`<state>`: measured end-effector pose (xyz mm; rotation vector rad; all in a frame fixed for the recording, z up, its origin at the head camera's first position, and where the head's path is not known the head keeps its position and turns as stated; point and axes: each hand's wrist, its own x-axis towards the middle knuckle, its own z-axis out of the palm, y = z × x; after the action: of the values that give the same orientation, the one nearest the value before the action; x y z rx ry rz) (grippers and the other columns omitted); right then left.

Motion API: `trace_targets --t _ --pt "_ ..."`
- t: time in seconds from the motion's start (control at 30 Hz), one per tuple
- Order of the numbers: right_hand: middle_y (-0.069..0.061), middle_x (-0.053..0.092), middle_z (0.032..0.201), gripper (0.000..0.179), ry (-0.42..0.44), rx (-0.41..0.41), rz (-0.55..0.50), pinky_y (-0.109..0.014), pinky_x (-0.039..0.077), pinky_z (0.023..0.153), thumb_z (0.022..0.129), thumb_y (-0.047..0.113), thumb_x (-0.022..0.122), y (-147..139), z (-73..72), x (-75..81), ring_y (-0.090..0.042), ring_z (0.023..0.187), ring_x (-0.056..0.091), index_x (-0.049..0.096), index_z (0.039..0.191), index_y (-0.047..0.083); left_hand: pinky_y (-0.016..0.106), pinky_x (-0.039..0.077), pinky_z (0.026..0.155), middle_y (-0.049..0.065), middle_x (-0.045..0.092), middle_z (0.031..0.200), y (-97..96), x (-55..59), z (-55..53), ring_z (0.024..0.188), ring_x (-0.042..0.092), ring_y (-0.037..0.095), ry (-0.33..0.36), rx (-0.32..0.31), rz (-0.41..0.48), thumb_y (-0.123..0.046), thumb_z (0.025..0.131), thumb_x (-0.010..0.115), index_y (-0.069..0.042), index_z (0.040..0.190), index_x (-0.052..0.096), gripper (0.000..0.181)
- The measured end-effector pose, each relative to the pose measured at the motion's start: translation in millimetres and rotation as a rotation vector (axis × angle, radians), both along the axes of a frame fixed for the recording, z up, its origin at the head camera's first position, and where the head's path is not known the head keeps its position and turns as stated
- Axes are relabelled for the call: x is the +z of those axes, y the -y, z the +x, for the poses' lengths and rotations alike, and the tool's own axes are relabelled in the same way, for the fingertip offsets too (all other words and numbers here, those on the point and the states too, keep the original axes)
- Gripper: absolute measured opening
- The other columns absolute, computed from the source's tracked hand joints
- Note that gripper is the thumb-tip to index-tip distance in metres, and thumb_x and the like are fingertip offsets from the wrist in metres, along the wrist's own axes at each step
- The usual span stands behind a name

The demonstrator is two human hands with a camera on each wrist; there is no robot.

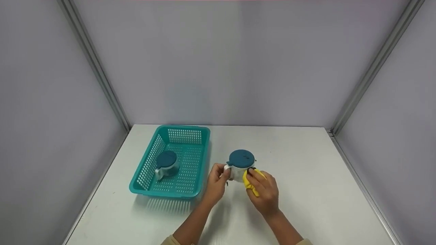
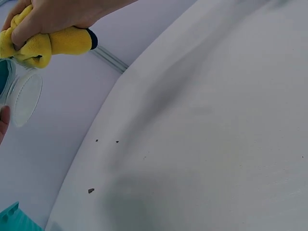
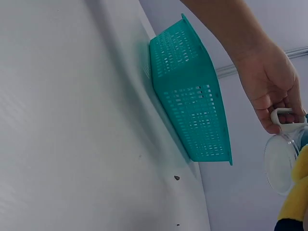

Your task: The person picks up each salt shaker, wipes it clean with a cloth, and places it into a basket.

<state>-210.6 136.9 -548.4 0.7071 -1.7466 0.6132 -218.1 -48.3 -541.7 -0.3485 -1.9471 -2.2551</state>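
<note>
A clear lidded jar (image 1: pixel 237 174) with a blue lid (image 1: pixel 241 158) and a white handle (image 3: pixel 285 126) is held above the white table. My left hand (image 1: pixel 215 183) grips it by the handle, fingers curled through, as the right wrist view shows. In my right hand (image 1: pixel 266 194) is a bunched yellow cloth (image 1: pixel 251 183) with a dark edge, pressed against the jar's right side. The left wrist view shows the jar's round base (image 2: pixel 27 98) lifted off the table. The cloth and right fingers hide part of the jar's wall.
A teal plastic basket (image 1: pixel 205 160) stands left of my hands. Inside it sits a second jar (image 1: pixel 167 159) with a blue lid, its handle towards the front left. Small dark bits (image 2: pixel 91 190) lie on the table (image 1: pixel 306 190). Grey walls enclose the back and both sides.
</note>
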Motion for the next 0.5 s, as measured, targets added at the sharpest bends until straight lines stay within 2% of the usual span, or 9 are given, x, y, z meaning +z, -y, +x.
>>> trace_targets --t 0.1,0.27,0.4,0.5 --pt "-0.008 0.073 0.113 0.023 0.009 0.021 0.039 -0.027 0.052 0.091 0.094 0.024 0.065 4 2.2 -4.4 -0.027 0.091 0.064 0.076 0.107 0.009 0.022 0.05 0.067 0.017 0.054 0.095 -1.8 -3.9 2.6 0.087 0.059 0.028 0.012 0.03 -0.055 -0.018 0.102 0.055 0.001 0.108 0.05 0.02" --pt "-0.008 0.073 0.113 0.024 0.019 0.052 0.058 -0.03 0.054 0.085 0.093 0.025 0.066 8 3.3 -7.2 -0.027 0.09 0.065 0.076 0.108 0.01 0.028 0.055 0.077 0.012 0.056 0.095 -2.8 -5.8 6.4 0.089 0.059 0.021 0.062 0.05 -0.13 -0.013 0.101 0.056 -0.001 0.106 0.052 0.014" --pt "-0.008 0.073 0.114 0.024 0.029 0.067 0.057 -0.031 0.054 0.084 0.093 0.024 0.066 8 2.8 -6.2 -0.027 0.09 0.065 0.076 0.108 0.009 0.029 0.055 0.081 0.012 0.057 0.094 -1.0 4.2 14.4 0.088 0.058 0.015 0.084 0.038 -0.157 -0.009 0.099 0.057 0.002 0.103 0.053 0.012" --pt "-0.008 0.073 0.114 0.025 0.042 0.065 0.056 -0.029 0.053 0.088 0.093 0.025 0.066 8 2.5 -5.1 -0.027 0.092 0.065 0.076 0.109 0.009 0.024 0.053 0.078 0.012 0.058 0.093 0.7 11.7 21.4 0.086 0.058 0.012 0.076 0.033 -0.147 -0.008 0.098 0.058 0.003 0.1 0.053 0.012"
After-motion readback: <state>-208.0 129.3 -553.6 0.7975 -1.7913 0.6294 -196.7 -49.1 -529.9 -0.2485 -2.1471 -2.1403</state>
